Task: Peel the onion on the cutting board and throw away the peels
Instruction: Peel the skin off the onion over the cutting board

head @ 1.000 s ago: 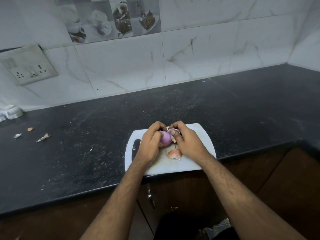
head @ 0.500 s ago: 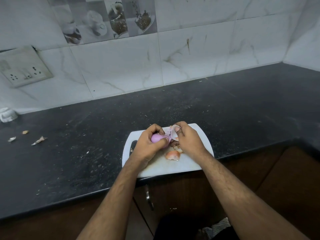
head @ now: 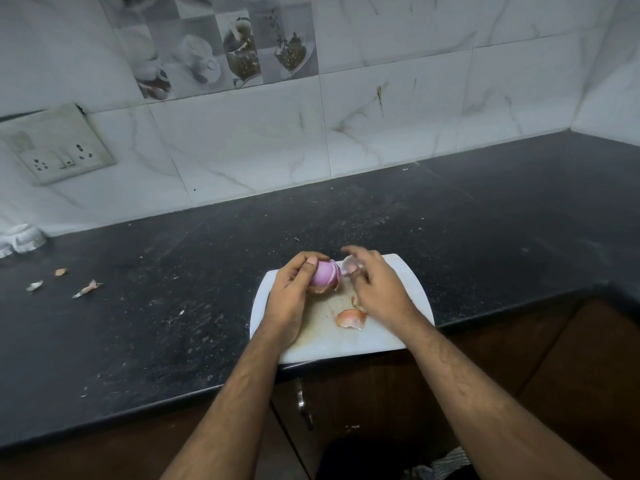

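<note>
Mid-peel, I judge: my left hand (head: 294, 289) grips the mostly bare onion (head: 323, 273), my right hand (head: 375, 285) pinches a loose peel (head: 349, 264), and nothing is binned yet.

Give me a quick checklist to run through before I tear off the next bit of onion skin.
1. Onion held firm: ok, left hand grips it over the cutting board.
2. Right hand has a layer: ok, it pinches a pale peel beside the onion.
3. Peel fully detached: cannot tell, motion blur.
4. Onion fully peeled: not ok, brown skin shows at its underside.
5. Peels thrown away: not ok, a loose peel lies on the board.
6. Bin within reach: cannot tell, none in view.
</note>
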